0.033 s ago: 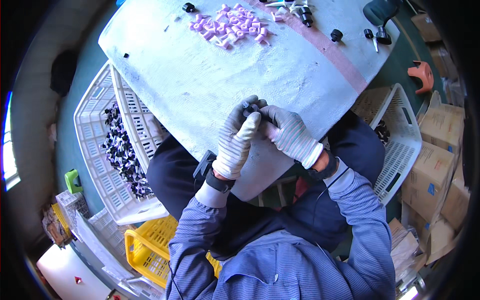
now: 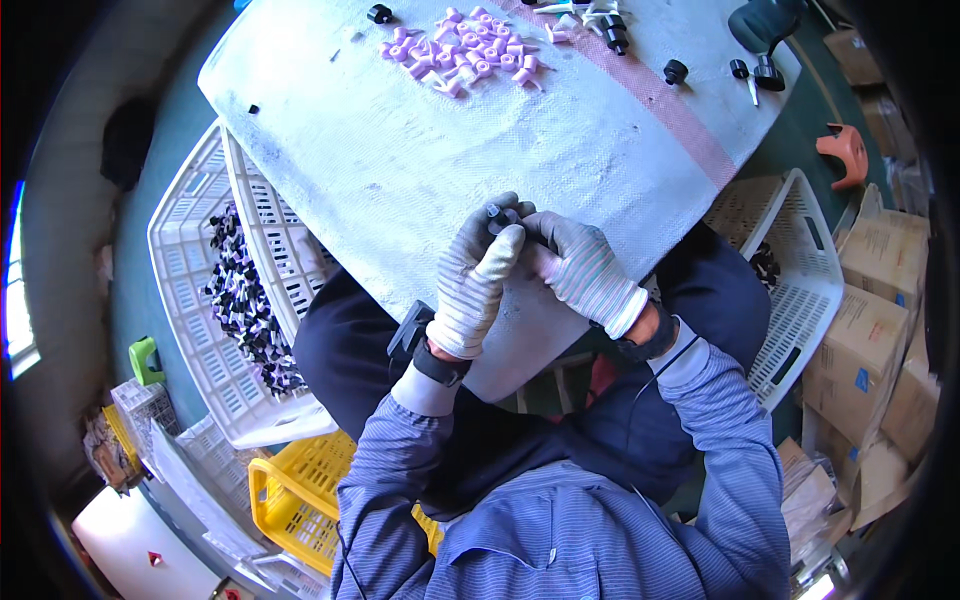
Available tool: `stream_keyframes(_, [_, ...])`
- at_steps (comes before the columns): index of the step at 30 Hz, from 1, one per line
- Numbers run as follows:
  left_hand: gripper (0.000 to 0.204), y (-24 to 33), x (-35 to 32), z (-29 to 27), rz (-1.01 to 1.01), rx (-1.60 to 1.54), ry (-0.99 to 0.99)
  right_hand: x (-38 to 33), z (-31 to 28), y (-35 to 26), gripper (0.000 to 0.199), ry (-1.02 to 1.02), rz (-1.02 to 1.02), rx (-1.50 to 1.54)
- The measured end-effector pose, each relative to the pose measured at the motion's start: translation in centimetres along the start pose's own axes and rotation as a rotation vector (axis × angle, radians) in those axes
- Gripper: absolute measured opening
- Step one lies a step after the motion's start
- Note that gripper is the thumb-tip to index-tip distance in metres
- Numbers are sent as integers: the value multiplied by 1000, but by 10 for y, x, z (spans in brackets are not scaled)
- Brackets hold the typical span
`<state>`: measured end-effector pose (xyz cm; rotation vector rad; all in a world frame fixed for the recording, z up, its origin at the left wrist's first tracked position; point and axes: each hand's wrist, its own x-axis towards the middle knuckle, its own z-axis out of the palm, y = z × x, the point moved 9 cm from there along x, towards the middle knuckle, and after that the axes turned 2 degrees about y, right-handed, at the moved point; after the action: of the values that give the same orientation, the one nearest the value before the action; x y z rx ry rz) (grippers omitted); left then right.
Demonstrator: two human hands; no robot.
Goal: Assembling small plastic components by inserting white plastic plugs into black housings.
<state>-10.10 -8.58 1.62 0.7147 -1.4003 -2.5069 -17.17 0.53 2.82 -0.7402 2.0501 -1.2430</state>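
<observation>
Both my hands wear striped gloves with grey fingertips and meet over the near part of the covered table. My left hand pinches a small black cap-like part between thumb and fingers; a pale, clear-looking tip shows at its upper end. Close beside it, my right hand is closed, its fingertips pressed against the left fingers at the part. What those right fingertips grip is hidden. Farther back on the table lies a loose pile of pink nozzle-like pieces.
Black caps and white-stemmed pieces lie toward the table's far right, beside a dark green object. White crates with black and pink parts stand at left, another at right. A yellow crate and cardboard boxes are nearby.
</observation>
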Motion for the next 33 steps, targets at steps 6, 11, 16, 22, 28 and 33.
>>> stream_keyframes(6, [46, -1, 1, -2, -13, 115, 13, -4, -3, -1, 22, 95, -131, -6])
stream_keyframes(11, [44, 3, 0, -2, 44, 71, 42, -2, -1, -3, 23, 55, -35, 54])
stream_keyframes(16, [44, 5, -1, 0, 50, 148, 30, -5, -3, -3, 26, 103, -66, 58])
stream_keyframes(22, [40, 7, 1, -1, 92, 283, -11, -5, -2, -1, 23, 112, -139, -17])
stream_keyframes(28, [39, 9, 1, 4, 122, 345, -16, -6, -3, -1, 20, 191, -264, -50])
stream_keyframes(33, [37, 10, 1, 3, 224, 518, -16, 2, -9, 1, 24, 71, -191, -80])
